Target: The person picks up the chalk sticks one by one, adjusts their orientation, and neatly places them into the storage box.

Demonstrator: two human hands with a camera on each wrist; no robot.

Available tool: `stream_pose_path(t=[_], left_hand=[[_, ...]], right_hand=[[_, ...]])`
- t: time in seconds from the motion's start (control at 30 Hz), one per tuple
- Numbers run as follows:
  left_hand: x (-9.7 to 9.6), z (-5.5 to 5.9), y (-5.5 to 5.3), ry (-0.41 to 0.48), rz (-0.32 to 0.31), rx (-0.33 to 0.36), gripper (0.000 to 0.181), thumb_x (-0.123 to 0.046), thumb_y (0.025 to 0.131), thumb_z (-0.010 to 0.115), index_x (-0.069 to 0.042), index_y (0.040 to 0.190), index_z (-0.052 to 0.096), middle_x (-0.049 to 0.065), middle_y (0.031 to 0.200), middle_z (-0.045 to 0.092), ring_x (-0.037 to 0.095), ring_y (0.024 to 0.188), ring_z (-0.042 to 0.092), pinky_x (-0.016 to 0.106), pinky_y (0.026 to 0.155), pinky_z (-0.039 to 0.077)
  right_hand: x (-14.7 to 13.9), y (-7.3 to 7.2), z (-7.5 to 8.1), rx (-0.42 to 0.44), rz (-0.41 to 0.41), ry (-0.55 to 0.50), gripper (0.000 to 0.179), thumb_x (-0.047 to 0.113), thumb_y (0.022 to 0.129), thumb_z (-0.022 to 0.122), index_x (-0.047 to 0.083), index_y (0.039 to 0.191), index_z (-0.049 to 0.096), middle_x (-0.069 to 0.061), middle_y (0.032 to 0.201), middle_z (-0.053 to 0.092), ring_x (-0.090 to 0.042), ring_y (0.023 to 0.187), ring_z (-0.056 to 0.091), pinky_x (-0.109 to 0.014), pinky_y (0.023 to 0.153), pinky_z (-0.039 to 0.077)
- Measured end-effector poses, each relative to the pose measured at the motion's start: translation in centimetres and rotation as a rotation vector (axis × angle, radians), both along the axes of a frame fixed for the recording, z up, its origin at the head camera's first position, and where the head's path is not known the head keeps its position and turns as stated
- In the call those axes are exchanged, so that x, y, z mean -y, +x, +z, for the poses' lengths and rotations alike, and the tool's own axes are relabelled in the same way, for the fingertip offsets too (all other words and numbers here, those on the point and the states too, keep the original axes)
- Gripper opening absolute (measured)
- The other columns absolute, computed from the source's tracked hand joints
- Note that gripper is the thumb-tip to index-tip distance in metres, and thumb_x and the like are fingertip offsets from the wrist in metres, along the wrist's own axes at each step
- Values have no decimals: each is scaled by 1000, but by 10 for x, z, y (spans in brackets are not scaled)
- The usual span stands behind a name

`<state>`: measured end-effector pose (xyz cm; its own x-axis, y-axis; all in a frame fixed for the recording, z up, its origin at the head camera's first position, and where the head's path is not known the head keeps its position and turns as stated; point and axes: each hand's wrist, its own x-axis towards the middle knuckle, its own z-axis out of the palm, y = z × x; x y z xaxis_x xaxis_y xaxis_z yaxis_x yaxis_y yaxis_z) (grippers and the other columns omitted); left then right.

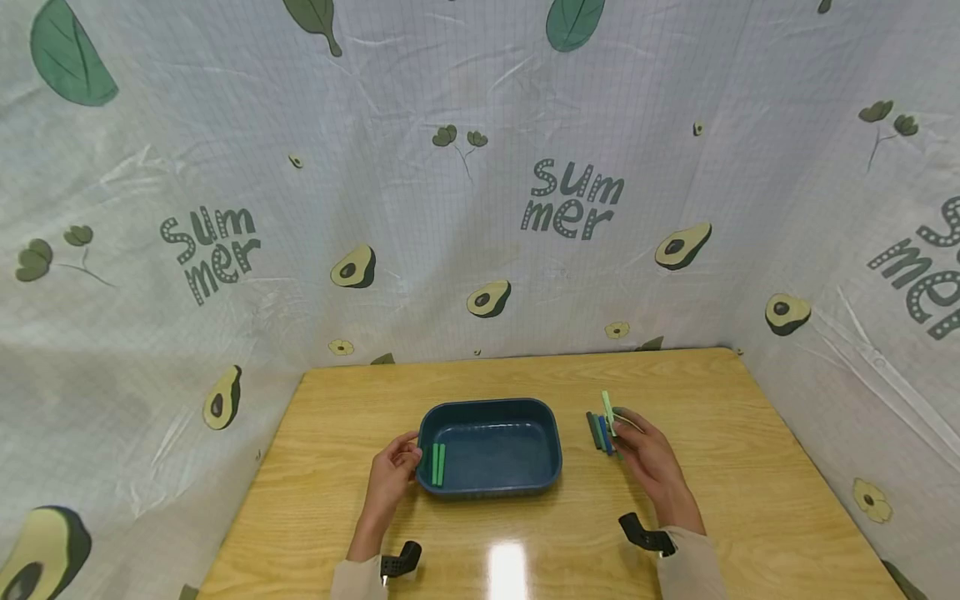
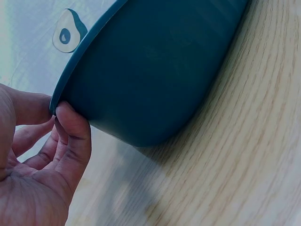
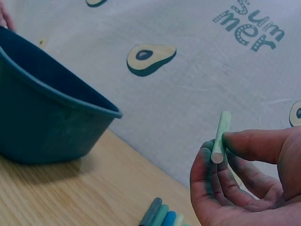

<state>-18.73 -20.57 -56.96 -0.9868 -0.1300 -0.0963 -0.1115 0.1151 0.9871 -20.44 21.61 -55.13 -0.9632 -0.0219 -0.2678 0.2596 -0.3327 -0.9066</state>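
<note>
My left hand [image 1: 392,475] pinches the left rim of a dark teal rectangular basin [image 1: 498,458], thumb on one side and a finger curled against the other in the left wrist view. Two green chalk sticks [image 1: 438,464] lie side by side inside, along the basin's left end. To the right, my right hand [image 1: 651,457] holds a pale green chalk stick [image 3: 222,134] between thumb and fingers, raised above the table. Greenish dust marks those fingertips. Beside that hand, a short row of dark green, green and blue chalk sticks [image 1: 597,432] lies on the table, partly hidden by the fingers.
A light wood table [image 1: 337,400] carries everything. Behind it and along both sides hangs a pale sheet [image 1: 420,217] printed with avocados, leaves and lettering. Each wrist wears a black camera mount [image 1: 647,535].
</note>
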Motion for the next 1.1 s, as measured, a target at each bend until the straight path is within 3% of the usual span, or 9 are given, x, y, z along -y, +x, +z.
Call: stream_pose_path(t=[0.2,0.3,0.43,0.57,0.7,0.9,1.1], left_hand=[[2,1,-1,9,-13,23,40,-4,97,59,1,136,53,14,108,55,5,76,55,24,61,50],[2,4,-1,25,-15,31,41,-4,97,58,1,137,53,14,109,55,7,78,56,24,62,50],[-1,19,4,28,-18,41,39,-2,96,58,3,135,54,15,107,55,12,80,58,25,63,50],[-3,29,9,24,-23,39,39,-1,96,57,5,135,53,14,106,55,14,82,59,25,63,50],[-2,22,5,30,-22,45,39,-1,96,58,4,135,53,15,107,55,14,82,58,24,63,50],[0,8,0,20,-10,40,40,-5,97,58,1,136,54,13,108,55,11,80,57,23,62,49],[0,4,-2,12,-4,28,40,-6,97,59,-1,136,54,13,108,55,10,80,56,24,62,49]], right_hand=[[8,-1,4,-32,92,-21,59,7,102,49,1,154,21,6,120,57,-3,109,57,-22,94,48],[13,-2,5,-53,126,-48,57,6,101,51,2,153,27,6,120,59,-4,107,58,-24,93,49],[19,-2,9,-82,183,-134,44,4,100,51,9,143,43,7,113,64,-3,103,61,-23,91,50],[22,-1,15,-142,269,-238,41,0,102,45,9,142,45,3,118,66,-6,109,62,-23,92,51],[26,-2,25,-192,319,-251,47,-4,101,44,11,145,41,0,123,62,-10,108,63,-25,92,52],[40,-6,34,-219,365,-131,62,-4,98,51,16,152,28,-3,116,57,-11,100,63,-30,92,53],[55,-8,36,-197,376,-54,72,-1,96,57,14,156,19,-4,115,55,-10,95,63,-33,91,54]])
